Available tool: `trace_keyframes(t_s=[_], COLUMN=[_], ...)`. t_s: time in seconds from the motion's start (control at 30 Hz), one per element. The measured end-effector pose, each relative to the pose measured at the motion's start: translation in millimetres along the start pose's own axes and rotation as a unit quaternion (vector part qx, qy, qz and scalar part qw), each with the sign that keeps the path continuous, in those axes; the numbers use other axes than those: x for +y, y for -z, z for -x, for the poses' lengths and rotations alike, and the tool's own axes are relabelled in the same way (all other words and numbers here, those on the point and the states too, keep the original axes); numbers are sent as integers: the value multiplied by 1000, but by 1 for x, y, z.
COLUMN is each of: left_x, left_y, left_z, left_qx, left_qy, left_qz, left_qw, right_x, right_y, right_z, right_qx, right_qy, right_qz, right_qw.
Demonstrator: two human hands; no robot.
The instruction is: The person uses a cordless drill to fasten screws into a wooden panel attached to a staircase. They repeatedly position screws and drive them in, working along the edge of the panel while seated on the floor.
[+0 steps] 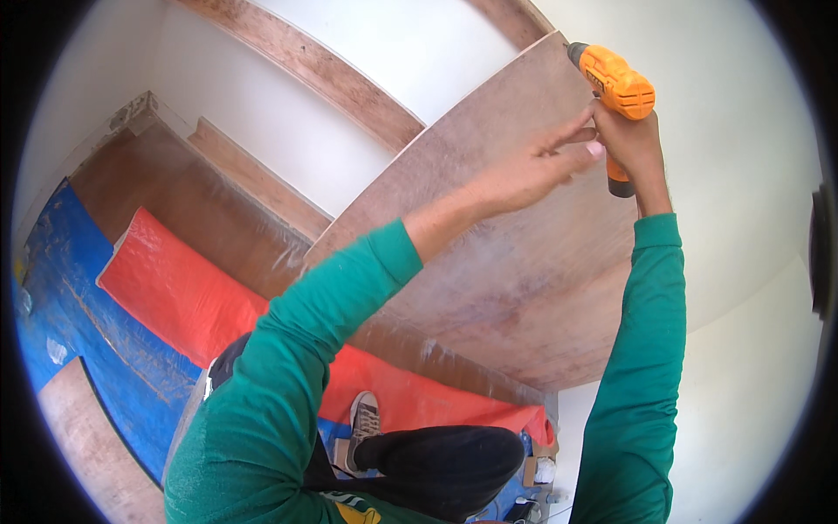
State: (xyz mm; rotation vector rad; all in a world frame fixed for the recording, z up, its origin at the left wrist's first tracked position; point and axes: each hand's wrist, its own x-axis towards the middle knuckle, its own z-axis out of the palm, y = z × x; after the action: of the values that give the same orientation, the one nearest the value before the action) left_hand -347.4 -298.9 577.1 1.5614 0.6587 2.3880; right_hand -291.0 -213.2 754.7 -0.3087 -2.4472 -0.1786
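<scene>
Right hand: your right hand (630, 140) was wrapped tight round the grip of the orange drill (618, 83), upper right of the frame, arm stretched straight up in its green sleeve.
Drill: its nose pointed at the top corner of the brown board (506, 253), touching it or all but touching; you couldn't tell which from this angle. Held high, it seemed, because that corner was the spot being worked.
Left hand: your left hand (537, 170) reached across to the same spot, fingers (572, 131) stretched out and close together, tips up against the right hand and the drill's grip. It looked like a steadying touch, not a grasp; nothing sat pinched in it.
Board: a big, pale-dusted panel leaning up across the centre, upper edge against the white wall (742, 175), lower edge down near the floor sheeting.
Behind it: wooden battens (323, 70) ran diagonally over the wall, upper left.
Floor: red plastic sheet (175, 288) and blue tarpaulin (78, 297) lay spread at the left, probably there to catch dust.
Feet: your grey sneaker (364, 424) stood on the red sheet, bottom centre, dark trouser knee bent beside it.
</scene>
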Motion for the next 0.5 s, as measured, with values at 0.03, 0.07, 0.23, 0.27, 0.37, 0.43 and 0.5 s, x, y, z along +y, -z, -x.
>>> trace_keyframes(t_s=[0.03, 0.07, 0.23, 0.27, 0.37, 0.43, 0.5], left_x=[-8, -17, -83, -97, -129, -143, -149], left_y=[10, 23, 92, 106, 139, 150, 157], left_z=[-3, -4, 6, 13, 31, 39, 42], left_qx=[24, 46, 273, 282, 304, 312, 314], left_qy=[25, 41, 39, 15, -29, -12, -12], left_qz=[-68, -135, -427, -480, -586, -597, -549], left_qw=[997, 989, 861, 830, 751, 739, 775], right_x=[0, 0, -2, -2, 0, 4, 7], right_y=[0, 0, 0, 1, 1, 0, -2], right_z=[-1, -1, -5, -6, -8, -9, -9], right_qx=[3, 8, -3, -3, -11, -6, 5], right_qy=[11, 10, -1, 1, -5, 1, 20], right_qz=[13, 28, 47, 47, 55, 60, 64], right_qw=[1000, 1000, 999, 999, 998, 998, 998])
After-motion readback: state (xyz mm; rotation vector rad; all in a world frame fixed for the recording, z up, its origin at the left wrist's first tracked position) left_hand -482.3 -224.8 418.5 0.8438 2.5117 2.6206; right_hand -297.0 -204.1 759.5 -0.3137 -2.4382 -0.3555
